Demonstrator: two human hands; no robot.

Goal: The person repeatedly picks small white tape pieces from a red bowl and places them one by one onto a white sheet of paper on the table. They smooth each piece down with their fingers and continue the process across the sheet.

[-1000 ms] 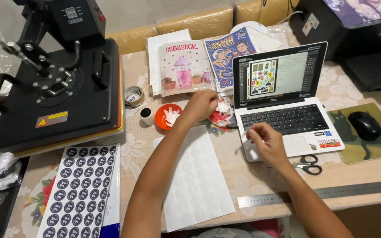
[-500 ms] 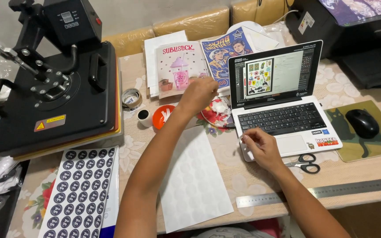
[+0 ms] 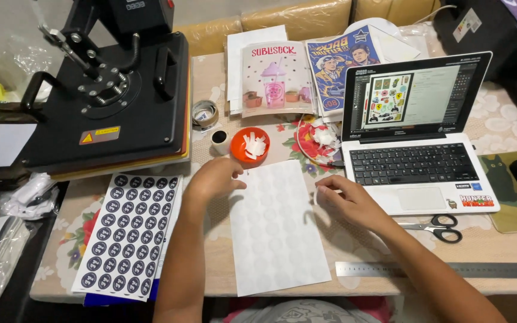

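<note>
I look down at a white sheet of round blank stickers [image 3: 276, 230] lying flat on the counter [image 3: 354, 239]. My left hand [image 3: 213, 179] rests at the sheet's upper left corner, fingers loosely curled, holding nothing. My right hand [image 3: 345, 197] sits just right of the sheet's top edge, fingers bent; whether it pinches anything I cannot tell. Left of the sheet lies a page of dark round stickers [image 3: 130, 230]. Beyond the sheet stands a small orange bowl [image 3: 250, 146]; right of it, an open laptop [image 3: 417, 137].
</note>
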